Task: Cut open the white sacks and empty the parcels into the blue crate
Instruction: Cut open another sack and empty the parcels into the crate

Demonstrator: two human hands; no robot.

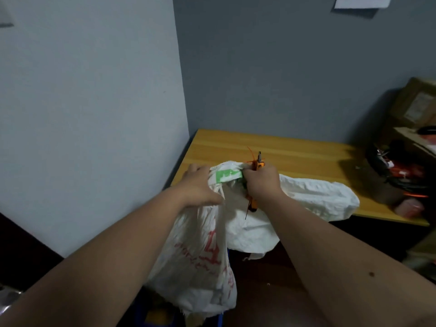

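Two white sacks show: one (200, 263), crumpled with red print and a green patch at its neck, hangs off the counter's (295, 147) edge at 6 o'clock, the other (313, 199) lies limp on the counter at 3 o'clock. The left hand (197, 187) grips the hanging sack's neck, while the right hand (262, 182) has its fingers curled round an orange cutter (256, 165) at the neck. The crate (151, 312), at 6 o'clock, is mostly hidden by the sack, no parcels can be made out, and the clutter (401, 171) at 3 o'clock is blurred.

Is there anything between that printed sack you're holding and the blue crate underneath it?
Nothing visible. The white sack hangs from the left hand straight over the blue crate, hiding most of it. The right hand grips an orange cutter at the sack's tied neck.
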